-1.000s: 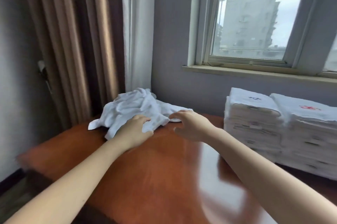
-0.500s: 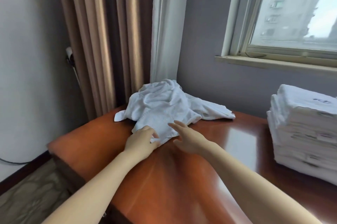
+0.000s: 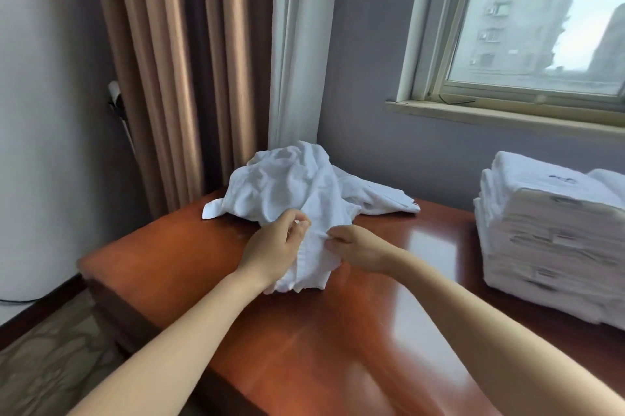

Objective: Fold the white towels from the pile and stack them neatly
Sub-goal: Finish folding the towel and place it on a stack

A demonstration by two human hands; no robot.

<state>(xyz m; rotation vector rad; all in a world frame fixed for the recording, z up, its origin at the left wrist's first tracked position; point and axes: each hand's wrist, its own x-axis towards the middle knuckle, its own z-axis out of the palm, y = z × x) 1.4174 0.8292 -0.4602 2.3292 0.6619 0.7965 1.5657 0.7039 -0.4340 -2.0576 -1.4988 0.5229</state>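
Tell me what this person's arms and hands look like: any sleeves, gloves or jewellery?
Both arms are bare as far as the picture shows. No sleeve covers the left forearm or the right forearm. The left hand and right hand wear no gloves. No watch or bracelet shows at either wrist, and no ring on the fingers in view.

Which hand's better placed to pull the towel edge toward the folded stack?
Right, probably: the right hand pinches the towel on the side facing the folded stack; the left hand grips farther away.
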